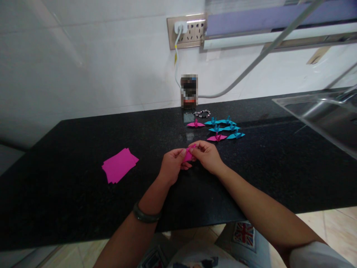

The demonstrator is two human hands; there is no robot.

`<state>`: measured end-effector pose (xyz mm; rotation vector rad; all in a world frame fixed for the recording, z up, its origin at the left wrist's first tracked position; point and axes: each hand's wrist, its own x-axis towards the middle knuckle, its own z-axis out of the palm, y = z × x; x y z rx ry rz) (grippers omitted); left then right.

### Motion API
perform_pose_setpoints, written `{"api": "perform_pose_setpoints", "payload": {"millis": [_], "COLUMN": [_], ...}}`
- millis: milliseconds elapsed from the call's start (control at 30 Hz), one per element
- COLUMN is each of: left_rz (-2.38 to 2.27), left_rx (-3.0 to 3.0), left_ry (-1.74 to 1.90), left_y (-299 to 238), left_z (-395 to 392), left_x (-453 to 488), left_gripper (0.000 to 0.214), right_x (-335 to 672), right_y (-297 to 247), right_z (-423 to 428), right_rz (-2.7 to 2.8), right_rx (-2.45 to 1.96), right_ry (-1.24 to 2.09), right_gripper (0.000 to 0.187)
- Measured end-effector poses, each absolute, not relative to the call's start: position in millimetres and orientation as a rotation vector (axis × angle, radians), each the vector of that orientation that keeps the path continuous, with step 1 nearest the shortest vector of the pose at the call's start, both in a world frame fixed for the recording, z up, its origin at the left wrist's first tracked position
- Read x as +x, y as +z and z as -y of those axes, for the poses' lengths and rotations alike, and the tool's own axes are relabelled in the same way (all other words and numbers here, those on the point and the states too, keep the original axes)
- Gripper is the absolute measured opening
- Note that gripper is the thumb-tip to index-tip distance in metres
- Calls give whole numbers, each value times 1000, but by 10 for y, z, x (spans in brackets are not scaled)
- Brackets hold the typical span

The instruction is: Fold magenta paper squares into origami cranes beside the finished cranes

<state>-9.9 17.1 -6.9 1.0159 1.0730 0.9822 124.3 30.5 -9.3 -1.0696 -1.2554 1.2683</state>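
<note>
My black stone counter (69, 156) is carrying paper and folded cranes.
A stack of pink paper sheets (119, 165) is lying slightly fanned to my left. Toward the wall, two pink cranes (195, 124) and several blue cranes (228, 121) are sitting clustered together. A bead bracelet (202, 112) is lying just behind them, and a small device (189, 91) is standing against the wall.

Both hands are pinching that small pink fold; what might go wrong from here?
1. The folded pink paper is small and partly hidden between the left hand and right hand; a crease may land crooked.
2. The paper cranes lie just beyond the right hand; a forward sweep might flatten them.
3. The loose pink sheets lie fanned left of the hands; a brushing arm might scatter them.
</note>
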Motion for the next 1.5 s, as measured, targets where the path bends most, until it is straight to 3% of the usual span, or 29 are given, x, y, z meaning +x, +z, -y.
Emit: {"api": "perform_pose_setpoints", "payload": {"millis": [1233,1500], "left_rz": [-1053,-1125], "left_rx": [1013,1035], "left_ry": [954,1109], "left_y": [-86,-124], "left_z": [-169,-190], "left_x": [-107,-114], "left_gripper": [26,24], "right_x": [1282,1257], "right_y": [-136,-130], "right_z": [-298,-295], "right_rz": [1490,1410], "right_rx": [-1228,-1180], "right_ry": [998,1159], "right_gripper": [24,25]}}
